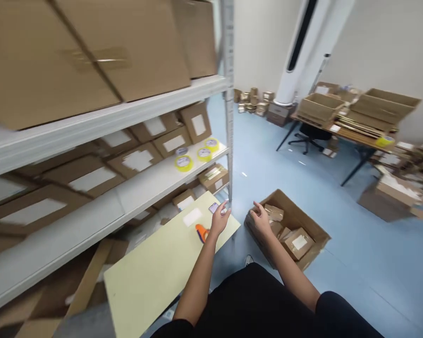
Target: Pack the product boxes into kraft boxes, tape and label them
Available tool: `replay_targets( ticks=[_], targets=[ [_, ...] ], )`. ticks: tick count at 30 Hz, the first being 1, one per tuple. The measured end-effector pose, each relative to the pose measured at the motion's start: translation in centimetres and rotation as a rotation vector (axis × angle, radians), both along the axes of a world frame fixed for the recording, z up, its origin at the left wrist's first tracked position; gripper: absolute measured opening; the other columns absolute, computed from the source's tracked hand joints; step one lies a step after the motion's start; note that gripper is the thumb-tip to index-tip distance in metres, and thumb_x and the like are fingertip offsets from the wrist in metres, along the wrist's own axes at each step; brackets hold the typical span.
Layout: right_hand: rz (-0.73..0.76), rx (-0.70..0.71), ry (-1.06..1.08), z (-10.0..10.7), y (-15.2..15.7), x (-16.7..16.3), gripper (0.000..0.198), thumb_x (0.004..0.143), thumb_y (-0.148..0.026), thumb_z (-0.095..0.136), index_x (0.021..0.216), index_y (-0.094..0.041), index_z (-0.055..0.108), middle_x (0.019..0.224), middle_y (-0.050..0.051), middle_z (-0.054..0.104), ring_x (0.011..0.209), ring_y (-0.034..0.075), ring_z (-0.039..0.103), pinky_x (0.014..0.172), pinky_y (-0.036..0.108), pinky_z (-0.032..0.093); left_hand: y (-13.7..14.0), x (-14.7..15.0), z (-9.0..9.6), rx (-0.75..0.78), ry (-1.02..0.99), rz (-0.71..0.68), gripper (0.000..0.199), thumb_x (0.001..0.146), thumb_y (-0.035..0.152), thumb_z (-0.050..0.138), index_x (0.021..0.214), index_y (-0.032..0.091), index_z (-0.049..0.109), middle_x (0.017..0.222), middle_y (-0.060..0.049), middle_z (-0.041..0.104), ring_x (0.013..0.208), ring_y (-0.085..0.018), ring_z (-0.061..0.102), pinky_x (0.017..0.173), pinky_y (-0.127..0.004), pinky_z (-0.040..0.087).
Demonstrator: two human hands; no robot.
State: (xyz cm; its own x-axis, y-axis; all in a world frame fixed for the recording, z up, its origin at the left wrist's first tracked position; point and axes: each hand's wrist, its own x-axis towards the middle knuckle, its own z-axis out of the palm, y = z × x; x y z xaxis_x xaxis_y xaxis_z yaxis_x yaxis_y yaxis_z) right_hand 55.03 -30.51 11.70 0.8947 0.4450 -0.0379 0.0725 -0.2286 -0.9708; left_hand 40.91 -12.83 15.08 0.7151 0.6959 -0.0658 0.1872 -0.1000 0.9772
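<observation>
My left hand [220, 221] is over the far end of the pale yellow table [155, 267], fingers apart and nothing in them. Close beside it on the table lie a phone [213, 207] and an orange tool with a dark blue edge [201, 232], perhaps a tape dispenser. A white slip of paper [192, 217] rests further left. My right hand [261, 219] hovers at the near left rim of a large open carton [292, 206], its fingers loosely bent and holding nothing visible. Several small boxes sit inside, one with a white label [299, 242].
A metal shelf rack [229, 117] fills the left, with labelled cartons [93, 178] and yellow tape rolls [184, 163]. Across the blue floor [264, 164], a desk [352, 134] bears open cartons. More boxes [387, 197] are piled at the right.
</observation>
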Motion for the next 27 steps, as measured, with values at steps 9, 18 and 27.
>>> replay_targets(
  ticks=[9, 18, 27],
  targets=[
    [0.353, 0.035, -0.002, -0.6, 13.3, -14.8, 0.063, 0.083, -0.043, 0.063, 0.143, -0.024, 0.062, 0.146, 0.014, 0.064, 0.129, 0.031, 0.063, 0.099, 0.047, 0.058, 7.1, -21.8, 0.0, -0.004, 0.005, 0.382, 0.051, 0.094, 0.047, 0.069, 0.14, 0.027, 0.064, 0.147, -0.011, 0.064, 0.136, -0.029, 0.059, 0.106, -0.043, 0.054],
    [0.402, -0.214, -0.028, -3.9, 17.0, -21.8, 0.062, 0.082, -0.039, 0.059, 0.141, -0.019, 0.062, 0.147, 0.015, 0.063, 0.135, 0.032, 0.059, 0.105, 0.048, 0.054, 8.0, -32.1, -2.5, -0.063, 0.076, 0.478, 0.051, 0.093, 0.048, 0.07, 0.139, 0.028, 0.064, 0.15, -0.011, 0.061, 0.136, -0.029, 0.059, 0.106, -0.042, 0.055],
    [0.572, -0.635, -0.043, -11.4, 16.5, -20.6, 0.024, 0.084, -0.026, 0.062, 0.104, -0.018, 0.072, 0.111, 0.015, 0.075, 0.098, 0.029, 0.071, 0.084, 0.037, 0.052, 5.3, -30.6, -6.4, -0.172, 0.189, 0.444, 0.048, 0.094, 0.044, 0.068, 0.138, 0.026, 0.065, 0.147, -0.011, 0.064, 0.133, -0.027, 0.062, 0.102, -0.039, 0.057]
  ],
)
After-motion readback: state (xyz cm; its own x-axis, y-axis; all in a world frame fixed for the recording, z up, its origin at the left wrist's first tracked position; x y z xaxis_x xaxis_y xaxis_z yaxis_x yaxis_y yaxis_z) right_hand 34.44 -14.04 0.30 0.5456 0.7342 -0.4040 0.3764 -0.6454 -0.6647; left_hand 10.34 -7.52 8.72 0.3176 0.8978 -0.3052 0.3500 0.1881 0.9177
